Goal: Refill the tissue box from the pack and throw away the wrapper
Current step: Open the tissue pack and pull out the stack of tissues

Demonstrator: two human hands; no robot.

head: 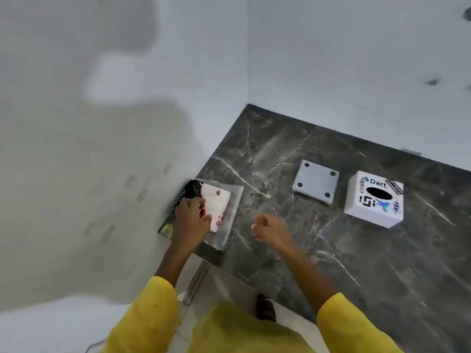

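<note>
The tissue pack (216, 205), white with a black and pink printed wrapper, lies at the left edge of the dark marble counter (331, 263) against the wall. My left hand (190, 221) rests on it and grips its near side. My right hand (270, 229) hovers over the counter just right of the pack, fingers curled shut with nothing visible in them. The white cube tissue box (374, 200), covered in stickers and with a dark oval slot on top, stands at the right. Its flat white base plate (316, 183) with four dark dots lies beside it on the left.
White walls close in the counter at the left and back. The counter's near edge runs diagonally above a light tiled floor (219, 284), where a dark shoe (266, 307) shows. Yellow sleeves cover both forearms.
</note>
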